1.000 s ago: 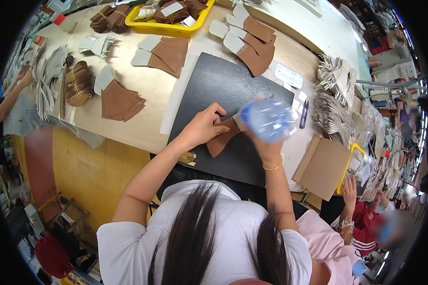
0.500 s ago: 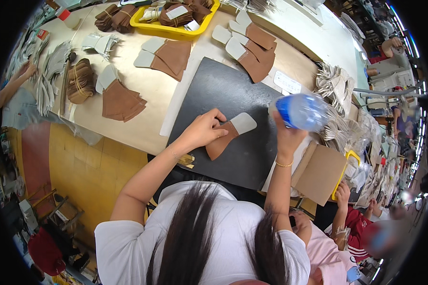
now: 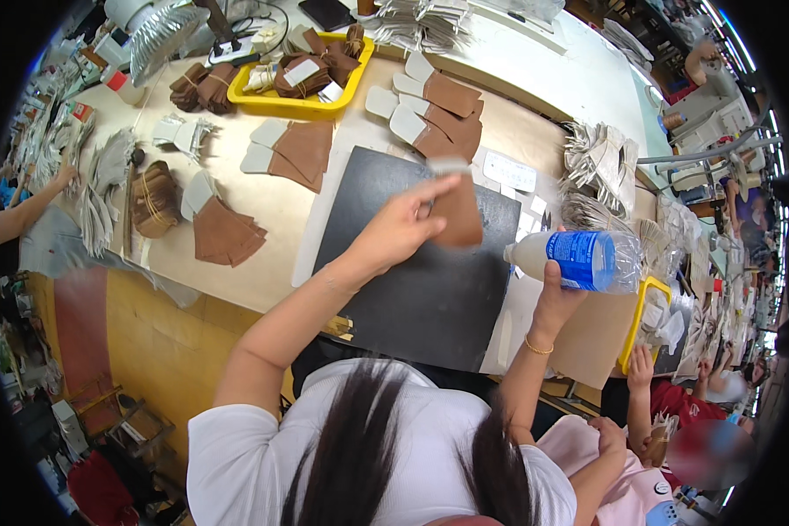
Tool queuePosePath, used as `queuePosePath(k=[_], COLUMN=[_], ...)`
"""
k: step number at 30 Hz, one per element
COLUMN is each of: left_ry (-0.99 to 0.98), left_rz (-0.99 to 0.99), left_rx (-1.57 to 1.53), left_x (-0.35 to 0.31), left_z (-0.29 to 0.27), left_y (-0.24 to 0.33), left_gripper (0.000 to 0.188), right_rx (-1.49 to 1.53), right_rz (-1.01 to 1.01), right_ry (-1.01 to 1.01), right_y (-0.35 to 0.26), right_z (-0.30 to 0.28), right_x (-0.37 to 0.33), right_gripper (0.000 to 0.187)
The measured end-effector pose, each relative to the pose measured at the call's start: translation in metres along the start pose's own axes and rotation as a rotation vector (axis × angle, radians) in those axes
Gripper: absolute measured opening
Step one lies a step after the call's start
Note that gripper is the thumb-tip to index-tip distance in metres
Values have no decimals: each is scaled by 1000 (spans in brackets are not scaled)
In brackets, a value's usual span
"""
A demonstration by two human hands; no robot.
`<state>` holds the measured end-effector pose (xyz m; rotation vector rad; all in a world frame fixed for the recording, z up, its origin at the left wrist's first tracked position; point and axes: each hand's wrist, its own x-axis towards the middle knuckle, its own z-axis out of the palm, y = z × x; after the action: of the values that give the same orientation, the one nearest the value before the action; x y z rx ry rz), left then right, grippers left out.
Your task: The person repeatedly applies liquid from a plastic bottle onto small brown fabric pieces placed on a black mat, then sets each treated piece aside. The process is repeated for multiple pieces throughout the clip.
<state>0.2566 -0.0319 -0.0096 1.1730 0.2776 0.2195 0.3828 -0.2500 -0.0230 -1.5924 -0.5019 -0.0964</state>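
Note:
My left hand [image 3: 401, 230] is closed on a brown leather piece [image 3: 458, 215] with a pale end, blurred by motion, above the black mat [image 3: 394, 302]. My right hand [image 3: 556, 302] grips a clear plastic bottle [image 3: 587, 260] with a blue label, tilted on its side over the mat's right edge, its narrow tip pointing left. Whitish contents show inside it. Beyond the mat lies a fanned group of brown and pale pieces [image 3: 443, 114]. Two more such fans, an upper one [image 3: 298, 153] and a lower one [image 3: 223, 232], lie to the left.
A yellow tray [image 3: 289, 107] holding brown bundles stands at the far side. Banded brown pieces [image 3: 155, 200] and a red-capped bottle [image 3: 121, 85] are at left. Pale stacks [image 3: 600, 167] and a cardboard sheet [image 3: 594, 337] lie at right. Other people's arms show at both sides.
My left hand has lifted the leather piece off the mat and moved it away from me and right. My right hand with the bottle has moved right and nearer to me.

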Motion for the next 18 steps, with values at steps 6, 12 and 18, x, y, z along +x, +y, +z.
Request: queuePosePath(k=[6, 12, 18], left_ry=[277, 167, -100], left_rz=[268, -261, -299], left_rx=[-156, -422, 144], left_x=[98, 91, -6], left_z=[-6, 0, -43], left_y=[-16, -21, -7], left_gripper=[71, 72, 40], right_rx=[16, 68, 56], right_rz=[-27, 28, 44], right_ry=[-22, -33, -67], right_y=[-6, -10, -17], right_z=[6, 4, 6], right_x=[3, 3, -1], right_gripper=[70, 83, 86])
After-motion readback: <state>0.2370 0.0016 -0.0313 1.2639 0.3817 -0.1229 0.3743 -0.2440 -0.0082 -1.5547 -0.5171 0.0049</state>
